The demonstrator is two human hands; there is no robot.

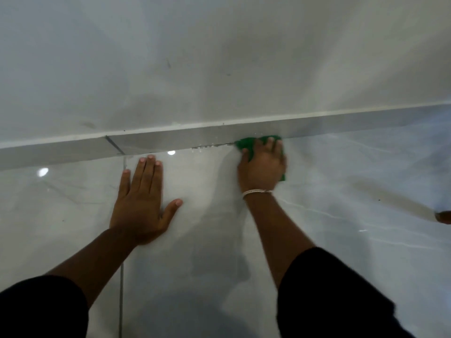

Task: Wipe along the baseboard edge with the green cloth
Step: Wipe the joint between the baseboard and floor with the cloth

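Observation:
A grey tile baseboard (170,140) runs across the view where the white wall meets the glossy floor. My right hand (262,164) presses a green cloth (245,145) against the floor at the foot of the baseboard; most of the cloth is hidden under the palm and fingers. A thin line of dirt or residue (210,145) shows along the joint just left of the cloth. My left hand (144,198) lies flat on the floor with fingers spread, holding nothing, about two hand widths left of the right hand.
The floor (219,240) is shiny pale marble-look tile with a grout line (121,276) running toward me under the left forearm. A vertical joint (112,143) splits the baseboard at left. A small dark object (444,217) shows at the right edge.

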